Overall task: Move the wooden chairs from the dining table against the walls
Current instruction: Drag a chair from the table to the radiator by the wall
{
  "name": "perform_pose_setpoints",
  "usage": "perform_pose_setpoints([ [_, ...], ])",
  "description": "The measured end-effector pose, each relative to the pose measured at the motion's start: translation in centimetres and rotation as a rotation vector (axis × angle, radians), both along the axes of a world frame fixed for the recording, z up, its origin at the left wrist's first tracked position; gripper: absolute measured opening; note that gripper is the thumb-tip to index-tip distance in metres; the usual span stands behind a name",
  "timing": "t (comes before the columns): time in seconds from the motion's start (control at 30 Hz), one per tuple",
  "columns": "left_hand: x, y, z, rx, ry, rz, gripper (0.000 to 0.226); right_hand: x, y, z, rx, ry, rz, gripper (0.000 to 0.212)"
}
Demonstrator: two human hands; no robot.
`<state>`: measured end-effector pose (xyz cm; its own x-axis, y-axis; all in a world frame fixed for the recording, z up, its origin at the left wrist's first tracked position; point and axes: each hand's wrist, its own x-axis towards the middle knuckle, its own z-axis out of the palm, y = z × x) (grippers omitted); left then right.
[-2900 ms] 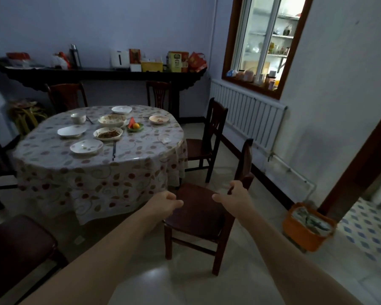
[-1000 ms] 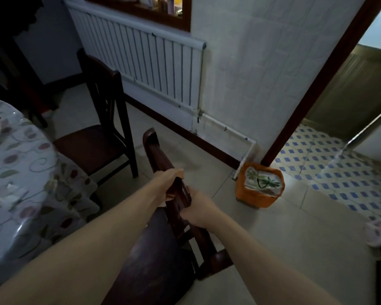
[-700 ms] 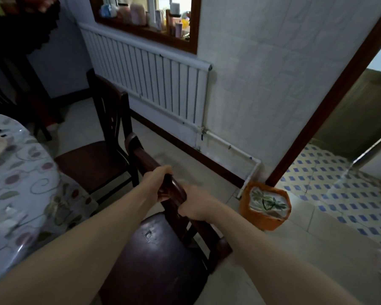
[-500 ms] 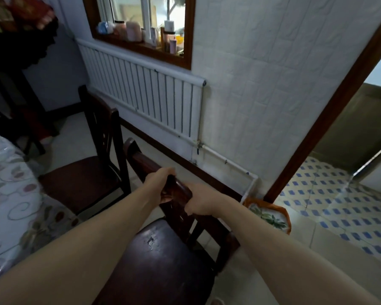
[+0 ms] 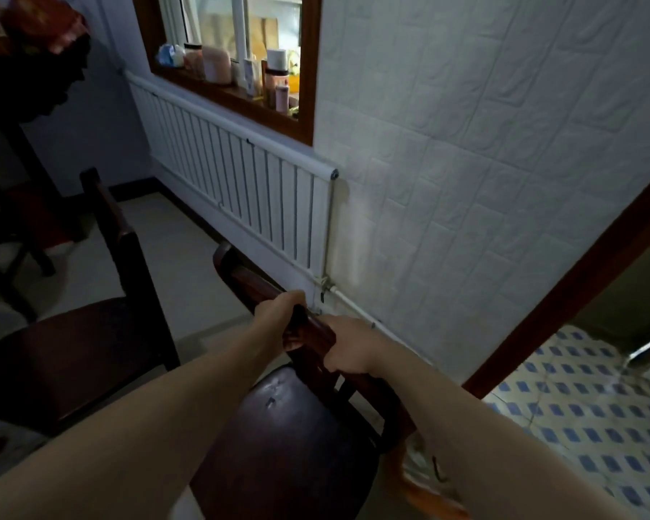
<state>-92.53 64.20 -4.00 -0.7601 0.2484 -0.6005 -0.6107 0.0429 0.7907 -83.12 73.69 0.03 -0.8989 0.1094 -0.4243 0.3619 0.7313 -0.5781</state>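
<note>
Gripping the chair point(image 5: 289, 437) by its top rail, both hands sit side by side at frame centre: left hand point(image 5: 278, 313) curls over the rail, right hand point(image 5: 348, 349) wraps it just beside. The rail runs from upper left to lower right, roughly along the wall point(image 5: 485, 182), which lies just beyond the backrest, near the radiator point(image 5: 241, 182).

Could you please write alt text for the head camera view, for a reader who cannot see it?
Both hands, left hand and right hand, grip the top rail of a dark wooden chair near a white radiator under a window. A second wooden chair stands to the left; an orange basket sits behind the held chair.
</note>
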Motion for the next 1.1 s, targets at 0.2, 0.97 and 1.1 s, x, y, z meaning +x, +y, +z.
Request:
perform_pose_setpoints([
  [0.2, -5.6, 7.4, -0.9, 0.005, -0.02, -0.025, 0.068, -4.8, 7.0, -0.1, -0.007, -0.029, -0.086, 0.052],
  [0.97, -17.9, 27.6, -3.8, -0.069, -0.171, -0.034, 0.091, -17.7, 26.7, -5.2, -0.024, -0.145, -0.195, 0.039],
  [1.1, -18.9, 30.6, -4.5, -0.123, -0.17, 0.001, 0.091, -19.1, 29.8, -6.4, -0.001, -0.116, -0.181, 0.035],
])
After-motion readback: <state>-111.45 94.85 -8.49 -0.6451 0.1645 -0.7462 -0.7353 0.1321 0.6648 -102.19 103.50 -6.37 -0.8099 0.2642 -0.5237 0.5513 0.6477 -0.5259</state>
